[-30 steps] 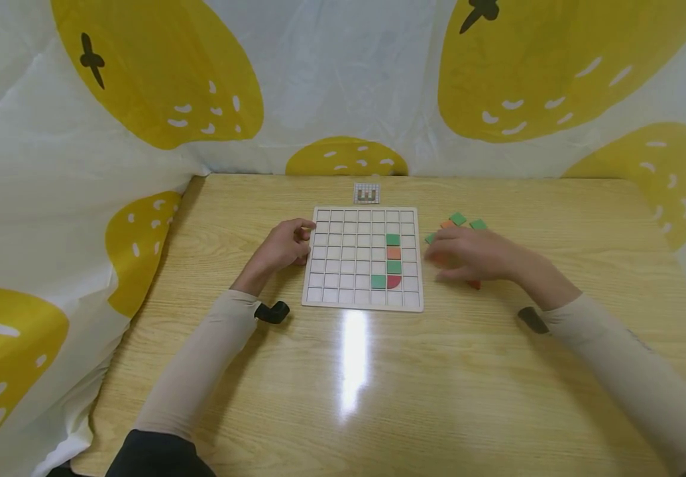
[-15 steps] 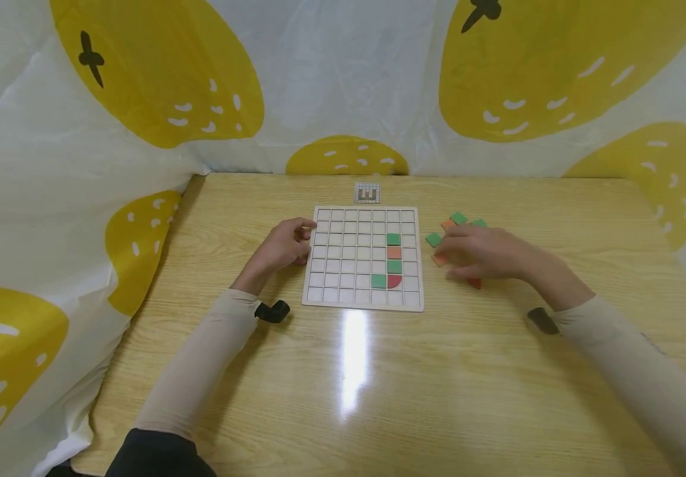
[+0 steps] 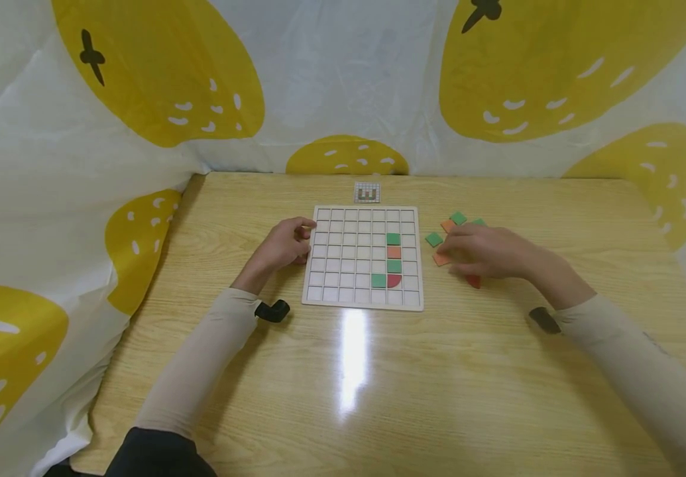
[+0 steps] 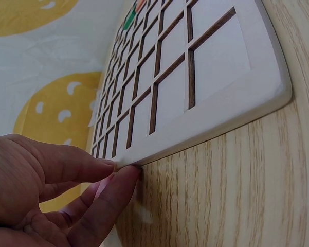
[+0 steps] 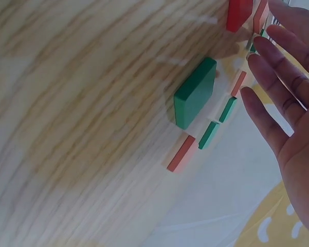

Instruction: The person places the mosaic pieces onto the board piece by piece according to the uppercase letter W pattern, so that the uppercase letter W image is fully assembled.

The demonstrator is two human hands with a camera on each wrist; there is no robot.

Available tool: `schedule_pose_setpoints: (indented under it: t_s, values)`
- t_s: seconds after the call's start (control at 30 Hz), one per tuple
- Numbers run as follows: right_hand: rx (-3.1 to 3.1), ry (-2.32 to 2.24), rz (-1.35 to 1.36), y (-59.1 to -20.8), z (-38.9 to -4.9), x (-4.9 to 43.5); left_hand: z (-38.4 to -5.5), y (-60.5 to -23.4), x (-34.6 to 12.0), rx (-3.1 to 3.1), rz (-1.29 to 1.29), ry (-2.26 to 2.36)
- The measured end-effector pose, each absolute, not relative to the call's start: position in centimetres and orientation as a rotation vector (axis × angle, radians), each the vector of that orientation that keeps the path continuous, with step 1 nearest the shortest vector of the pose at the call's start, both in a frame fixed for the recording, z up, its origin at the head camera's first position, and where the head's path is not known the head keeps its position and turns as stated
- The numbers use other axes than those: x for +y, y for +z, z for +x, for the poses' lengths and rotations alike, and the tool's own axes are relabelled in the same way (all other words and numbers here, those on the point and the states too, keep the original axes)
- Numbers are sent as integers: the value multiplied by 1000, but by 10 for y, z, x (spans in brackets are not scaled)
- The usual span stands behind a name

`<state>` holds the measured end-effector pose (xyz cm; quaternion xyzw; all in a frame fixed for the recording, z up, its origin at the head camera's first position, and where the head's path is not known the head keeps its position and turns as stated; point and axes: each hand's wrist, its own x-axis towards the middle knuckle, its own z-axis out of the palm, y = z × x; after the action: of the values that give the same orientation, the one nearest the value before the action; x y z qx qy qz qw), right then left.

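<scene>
A white grid board (image 3: pixel 351 240) lies mid-table. Near its right side sit two green squares, an orange square (image 3: pixel 394 252), a red rounded tile (image 3: pixel 394 281), and a third green square (image 3: pixel 378 281). My left hand (image 3: pixel 281 246) touches the board's left edge with loosely bent fingers; in the left wrist view its fingertips meet the rim (image 4: pixel 211 117). My right hand (image 3: pixel 488 253) is over loose tiles right of the board. The right wrist view shows its fingers (image 5: pixel 267 110) extended, holding nothing visible, near a green tile (image 5: pixel 195 95) and red tile (image 5: pixel 239 13).
A small pattern card (image 3: pixel 367 193) lies behind the board. Loose green (image 3: pixel 434 240) and orange tiles (image 3: pixel 441 260) are spread around my right hand, partly covered by it. A white curtain with yellow fruit shapes borders the table (image 3: pixel 426 384) at the back and left.
My right hand has moved slightly right, away from the board, uncovering a green tile and an orange tile. The left hand and the tiles on the board stay put.
</scene>
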<state>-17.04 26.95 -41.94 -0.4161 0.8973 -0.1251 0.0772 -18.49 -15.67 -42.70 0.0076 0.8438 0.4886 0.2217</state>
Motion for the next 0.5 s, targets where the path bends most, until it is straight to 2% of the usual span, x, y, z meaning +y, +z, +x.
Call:
schedule_pose_setpoints:
  t_s: [0.5]
  values:
    - [2775, -313, -1246, -417, -171, 262, -185, -425, -155, 2336, 4, 1336]
